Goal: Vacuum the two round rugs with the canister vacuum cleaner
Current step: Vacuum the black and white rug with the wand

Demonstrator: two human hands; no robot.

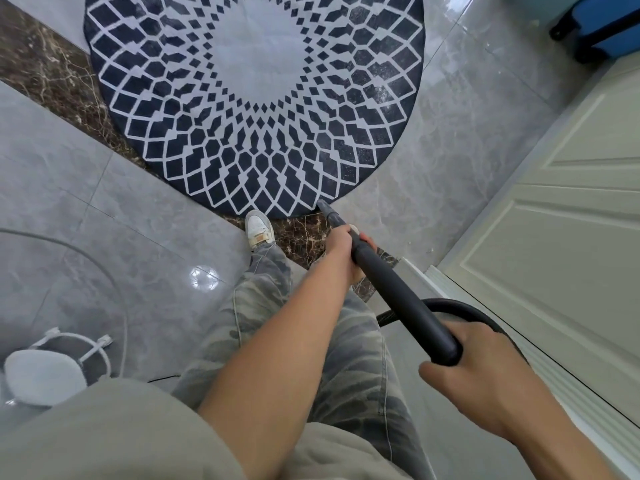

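Observation:
A round rug (pixel 256 64) with a dark blue and white diamond pattern and a pale centre lies on the tiled floor ahead. A black vacuum wand (pixel 391 289) slopes from lower right up to the rug's near edge, where its nozzle tip (pixel 323 204) touches the rim. My left hand (pixel 343 247) grips the wand low, close to the nozzle. My right hand (pixel 485 372) holds the wand's upper end, where the black ribbed hose (pixel 450 304) curves off behind it. The canister itself and a second rug are out of sight.
A pale panelled door (pixel 568 237) stands along the right. A blue case (pixel 609 26) sits at the top right. A white stool with a ring base (pixel 45 368) is at the lower left. My white shoe (pixel 258 228) stands just short of the rug on grey glossy tiles (pixel 104 237).

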